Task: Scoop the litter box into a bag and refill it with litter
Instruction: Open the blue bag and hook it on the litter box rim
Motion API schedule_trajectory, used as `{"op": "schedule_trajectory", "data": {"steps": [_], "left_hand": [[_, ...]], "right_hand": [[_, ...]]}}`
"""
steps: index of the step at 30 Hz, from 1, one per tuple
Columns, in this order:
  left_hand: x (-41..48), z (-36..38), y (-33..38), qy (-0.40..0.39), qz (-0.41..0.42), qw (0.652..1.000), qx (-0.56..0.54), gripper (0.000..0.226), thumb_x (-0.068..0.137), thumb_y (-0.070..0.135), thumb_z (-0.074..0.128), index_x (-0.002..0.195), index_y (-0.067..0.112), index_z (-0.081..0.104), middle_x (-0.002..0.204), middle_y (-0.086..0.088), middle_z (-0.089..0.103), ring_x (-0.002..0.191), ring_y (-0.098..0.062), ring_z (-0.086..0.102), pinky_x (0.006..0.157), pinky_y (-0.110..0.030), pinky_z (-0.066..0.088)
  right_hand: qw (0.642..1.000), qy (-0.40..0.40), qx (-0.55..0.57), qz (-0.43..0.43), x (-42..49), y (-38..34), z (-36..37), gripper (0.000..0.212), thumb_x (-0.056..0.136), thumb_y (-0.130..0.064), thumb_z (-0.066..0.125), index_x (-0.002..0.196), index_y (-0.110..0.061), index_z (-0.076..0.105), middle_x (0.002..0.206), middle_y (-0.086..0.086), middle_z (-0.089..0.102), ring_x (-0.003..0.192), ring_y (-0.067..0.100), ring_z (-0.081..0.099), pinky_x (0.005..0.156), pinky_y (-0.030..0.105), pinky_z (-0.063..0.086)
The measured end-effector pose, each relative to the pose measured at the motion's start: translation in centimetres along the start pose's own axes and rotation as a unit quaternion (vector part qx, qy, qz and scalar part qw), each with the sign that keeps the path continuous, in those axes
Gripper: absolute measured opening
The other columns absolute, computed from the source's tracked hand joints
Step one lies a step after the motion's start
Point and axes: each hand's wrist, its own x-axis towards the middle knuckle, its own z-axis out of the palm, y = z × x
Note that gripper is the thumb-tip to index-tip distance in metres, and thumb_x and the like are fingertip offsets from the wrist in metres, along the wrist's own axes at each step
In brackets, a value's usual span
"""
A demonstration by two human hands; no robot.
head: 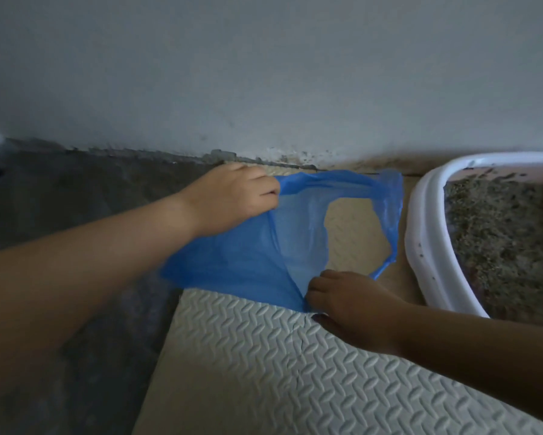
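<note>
A thin blue plastic bag [254, 246] lies spread on a pale textured foam mat [279, 372], its mouth and handle loop facing right. My left hand [235, 196] grips the bag's far edge near the wall. My right hand [348, 299] pinches the bag's near edge, pulling the mouth apart. Just right of the bag stands the white litter box [427, 240], holding grey-brown used litter [502, 243] with dark clumps. No scoop is in view.
A grey wall [263, 73] runs along the back, with dirt specks at its base. Dark rough floor [60, 199] lies left of the mat. The litter box runs out of frame on the right.
</note>
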Motion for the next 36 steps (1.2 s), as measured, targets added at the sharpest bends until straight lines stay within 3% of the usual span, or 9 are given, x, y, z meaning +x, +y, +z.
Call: {"op": "schedule_trajectory", "data": {"steps": [3,6,8,12,15,18,21,29,36], "left_hand": [[1.2,-0.2,0.0,0.015,0.013,0.999,-0.025,0.023,0.093,0.01,0.042,0.087,0.008,0.064,0.097,-0.01,0.065,0.086,-0.031,0.064,0.071,-0.042,0.053],[1.7,0.7,1.0,0.004,0.028,0.998,-0.049,0.022,0.093,0.008,0.043,0.089,0.005,0.064,0.101,-0.012,0.064,0.091,-0.032,0.063,0.07,-0.043,0.053],[1.5,1.3,1.7,0.014,0.031,0.998,-0.059,0.019,0.091,0.006,0.046,0.09,0.005,0.064,0.103,-0.011,0.064,0.095,-0.031,0.063,0.07,-0.041,0.054],[1.6,2.5,2.9,0.046,0.015,0.995,-0.088,0.012,0.088,0.004,0.055,0.094,0.006,0.065,0.107,-0.011,0.065,0.1,-0.029,0.063,0.068,-0.04,0.056],[2.0,2.7,3.2,0.064,0.002,0.992,-0.107,0.014,0.083,0.001,0.061,0.096,0.005,0.066,0.109,-0.011,0.066,0.101,-0.029,0.064,0.071,-0.04,0.057],[2.1,2.5,3.2,0.082,-0.002,0.991,-0.109,0.012,0.087,0.002,0.061,0.096,0.004,0.068,0.107,-0.012,0.066,0.1,-0.028,0.064,0.072,-0.039,0.057],[1.8,1.8,2.9,0.097,-0.008,0.99,-0.1,0.013,0.092,0.006,0.056,0.093,0.004,0.068,0.104,-0.012,0.067,0.1,-0.028,0.064,0.077,-0.039,0.056],[1.1,0.4,3.0,0.096,-0.034,0.99,-0.098,0.028,0.097,0.012,0.044,0.094,0.004,0.07,0.108,-0.014,0.067,0.1,-0.03,0.065,0.077,-0.037,0.056],[0.5,-0.8,3.5,0.102,-0.028,0.989,-0.099,0.026,0.097,0.008,0.047,0.092,0.004,0.073,0.11,-0.015,0.068,0.104,-0.03,0.066,0.077,-0.041,0.057]], "right_hand": [[0.993,0.035,0.105,0.04,-0.4,-0.2,-1.6,0.037,0.096,-0.044,0.038,0.108,-0.02,0.064,0.104,-0.004,0.064,0.093,0.015,0.06,0.079,0.028,0.049],[0.959,0.108,0.192,0.178,-0.1,1.1,-2.2,0.041,0.099,-0.039,0.032,0.125,-0.021,0.059,0.127,-0.005,0.058,0.116,0.012,0.053,0.099,0.027,0.04],[0.969,0.091,0.123,0.193,0.6,2.6,-1.7,0.039,0.099,-0.031,0.043,0.136,-0.02,0.049,0.143,-0.003,0.045,0.129,0.017,0.044,0.107,0.031,0.035],[0.994,0.032,-0.026,0.101,2.3,5.5,-0.1,0.056,0.09,-0.028,0.06,0.141,-0.01,0.044,0.151,0.012,0.036,0.138,0.031,0.035,0.111,0.043,0.031],[0.991,-0.04,-0.07,0.104,3.4,6.5,0.5,0.07,0.094,-0.045,0.048,0.151,-0.015,0.02,0.16,0.013,0.007,0.147,0.029,0.008,0.118,0.041,0.008],[0.973,-0.163,-0.131,0.098,4.0,6.9,1.2,0.07,0.096,-0.042,0.041,0.153,-0.017,0.007,0.159,0.012,-0.013,0.147,0.029,-0.009,0.119,0.047,-0.003],[0.953,-0.231,-0.165,0.107,3.9,7.6,2.8,0.066,0.1,-0.021,0.036,0.152,-0.019,-0.004,0.158,0.011,-0.018,0.146,0.031,-0.015,0.116,0.055,-0.006],[0.947,-0.229,-0.146,0.169,3.2,9.6,2.9,0.085,0.092,-0.045,0.045,0.15,-0.028,-0.015,0.158,0.007,-0.02,0.144,0.034,-0.018,0.11,0.067,-0.005],[0.948,-0.223,-0.154,0.165,3.4,11.2,4.8,0.079,0.096,-0.036,0.04,0.149,-0.026,-0.018,0.158,0.01,-0.018,0.145,0.035,-0.015,0.11,0.068,-0.004]]}}
